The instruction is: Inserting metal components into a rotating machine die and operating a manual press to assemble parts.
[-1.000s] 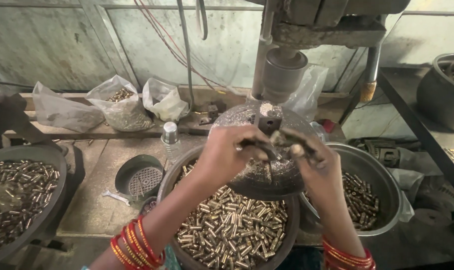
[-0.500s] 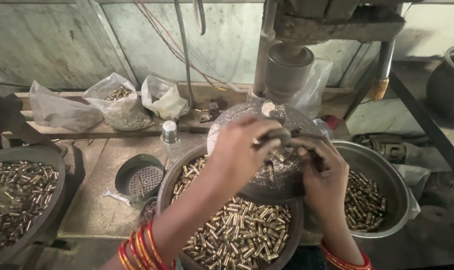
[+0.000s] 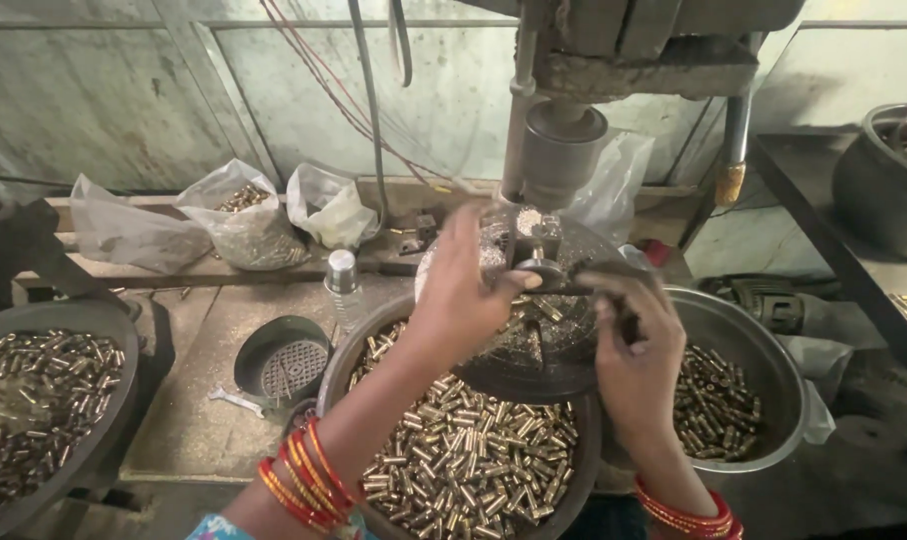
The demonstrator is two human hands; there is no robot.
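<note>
While both hands pinch, grips close on the round fixture.

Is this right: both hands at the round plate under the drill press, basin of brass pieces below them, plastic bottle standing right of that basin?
Not quite. The head view shows the plastic bottle standing left of the basin of brass pieces, by the small strainer. The left hand and right hand are at the round plate.

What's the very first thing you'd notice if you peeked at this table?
Probably the big bowl in the middle, heaped with shiny little brass tubes. Just above it, the left hand and right hand meet at the round plate of a grey machine. More brass tubes fill a bowl on the left and another on the right.
</note>
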